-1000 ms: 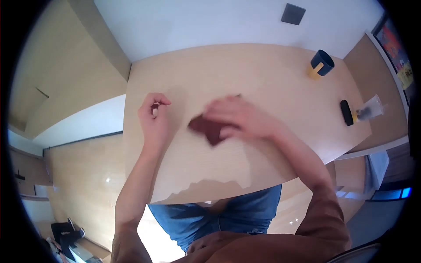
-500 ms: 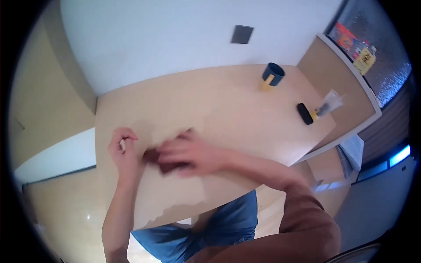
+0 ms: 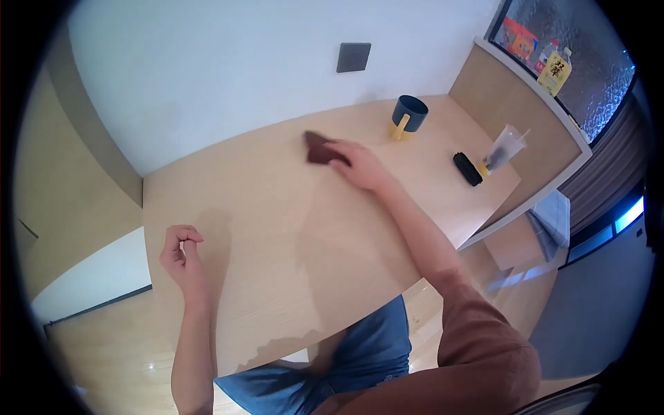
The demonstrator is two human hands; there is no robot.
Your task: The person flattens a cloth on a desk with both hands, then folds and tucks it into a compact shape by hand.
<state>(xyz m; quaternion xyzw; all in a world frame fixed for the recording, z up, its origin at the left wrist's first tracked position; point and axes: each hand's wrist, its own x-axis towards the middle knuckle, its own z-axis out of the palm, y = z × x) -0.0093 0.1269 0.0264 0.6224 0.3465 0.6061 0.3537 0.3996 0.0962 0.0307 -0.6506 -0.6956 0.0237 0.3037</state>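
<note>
My right hand (image 3: 354, 163) presses a dark reddish-brown cloth (image 3: 318, 149) against the wooden table (image 3: 263, 207), towards the back edge near the wall. Its fingers lie over the right part of the cloth, and the left end sticks out, slightly blurred. At the table's left side is my left hand (image 3: 181, 254), its fingers curled in towards the thumb, with a small gap between them and nothing seen inside. To the right of the cloth stands a dark blue mug (image 3: 411, 113) with a yellow handle.
A black case (image 3: 467, 169) lies on the table's right side, beside a clear plastic cup (image 3: 507, 146) with a straw. Behind the table rises a white wall (image 3: 228, 69) with a dark switch plate (image 3: 353, 57). A wooden partition (image 3: 515, 97) borders the right.
My right hand has carried the cloth away from me, from the table's near left towards the wall. The left hand stays curled at the left side. The view has shifted slightly.
</note>
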